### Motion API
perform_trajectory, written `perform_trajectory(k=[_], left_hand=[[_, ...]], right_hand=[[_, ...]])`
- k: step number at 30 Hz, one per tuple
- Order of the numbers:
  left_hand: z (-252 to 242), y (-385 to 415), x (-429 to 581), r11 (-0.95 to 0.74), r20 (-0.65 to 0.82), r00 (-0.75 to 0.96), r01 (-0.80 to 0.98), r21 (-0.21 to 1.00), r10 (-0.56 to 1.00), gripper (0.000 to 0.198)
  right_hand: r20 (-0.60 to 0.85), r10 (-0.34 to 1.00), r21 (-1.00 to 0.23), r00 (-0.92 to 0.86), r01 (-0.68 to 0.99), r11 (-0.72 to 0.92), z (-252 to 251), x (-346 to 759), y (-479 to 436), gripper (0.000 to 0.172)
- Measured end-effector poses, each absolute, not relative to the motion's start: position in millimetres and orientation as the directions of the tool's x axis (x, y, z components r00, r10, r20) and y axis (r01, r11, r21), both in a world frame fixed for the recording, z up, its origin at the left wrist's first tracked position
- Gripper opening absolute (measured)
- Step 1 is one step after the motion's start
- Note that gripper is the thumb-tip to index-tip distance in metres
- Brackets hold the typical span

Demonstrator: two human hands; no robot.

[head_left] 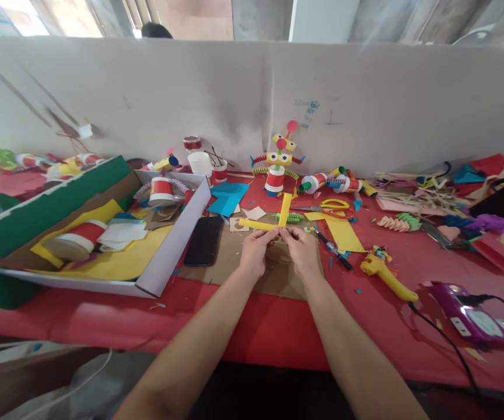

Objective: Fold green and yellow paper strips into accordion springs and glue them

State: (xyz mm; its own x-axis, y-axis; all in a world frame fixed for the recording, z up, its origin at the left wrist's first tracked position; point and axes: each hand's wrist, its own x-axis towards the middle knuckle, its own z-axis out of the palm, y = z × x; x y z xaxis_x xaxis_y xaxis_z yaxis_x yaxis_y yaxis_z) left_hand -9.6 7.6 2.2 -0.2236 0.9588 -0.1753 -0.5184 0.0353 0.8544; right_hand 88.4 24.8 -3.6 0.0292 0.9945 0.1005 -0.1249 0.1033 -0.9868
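Observation:
Two yellow paper strips (285,209) meet at a corner between my hands, one pointing left and the other standing up away from me. My left hand (255,249) pinches them at the joint from the left. From the right, my right hand (301,249) grips the same corner, fingertips close to the left ones. Below both hands lies a brown cardboard sheet (278,283). Just beyond the strips rests a green pleated paper strip (293,218). Scissors with yellow handles (334,204) and a cutter knife (334,251) lie to the right of my hands.
A shallow box (168,251) with paper and a cup stands left, beside a black phone (203,241). Right lie a yellow glue gun (387,277) with its cord and a purple power strip (475,315). Paper-cup figures (275,178) stand by the wall; paper scraps (413,192) are piled right.

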Motion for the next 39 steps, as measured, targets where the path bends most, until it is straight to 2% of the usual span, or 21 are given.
perform_trajectory(k=[4,10,13,17,22,25,31,39], left_hand=[[2,7,-9,-0.013,-0.110,-0.238,-0.462,0.887,0.965,0.015],[2,10,-6,-0.048,-0.114,-0.280,-0.514,0.856,0.953,0.015],[3,10,-6,-0.049,-0.122,-0.284,-0.530,0.847,0.951,0.016],[5,9,-8,-0.047,-0.126,-0.283,-0.534,0.844,0.951,0.016],[8,8,-12,0.034,-0.135,-0.120,-0.611,0.791,0.984,0.011],[9,10,-14,0.122,-0.194,-0.035,-0.666,0.736,0.980,0.008],[6,13,-18,0.231,-0.325,0.008,-0.718,0.656,0.946,0.007],[2,15,-17,0.230,-0.302,0.020,-0.698,0.678,0.953,0.010]], right_hand=[[0.066,0.997,-0.988,0.046,-0.137,0.071,-2,88,24,0.026],[0.039,0.999,-0.972,0.024,-0.232,0.043,2,84,21,0.025],[0.021,0.998,-0.955,0.063,-0.294,0.038,3,82,21,0.032],[0.000,0.999,-0.954,0.037,-0.299,0.011,4,82,21,0.032],[0.008,1.000,-0.915,0.022,-0.403,0.016,5,86,24,0.020],[-0.012,0.999,-0.898,0.031,-0.441,0.003,8,87,24,0.019],[-0.021,0.999,-0.902,0.029,-0.432,-0.007,9,85,24,0.020],[0.018,0.999,-0.924,0.034,-0.382,0.029,3,84,25,0.018]])
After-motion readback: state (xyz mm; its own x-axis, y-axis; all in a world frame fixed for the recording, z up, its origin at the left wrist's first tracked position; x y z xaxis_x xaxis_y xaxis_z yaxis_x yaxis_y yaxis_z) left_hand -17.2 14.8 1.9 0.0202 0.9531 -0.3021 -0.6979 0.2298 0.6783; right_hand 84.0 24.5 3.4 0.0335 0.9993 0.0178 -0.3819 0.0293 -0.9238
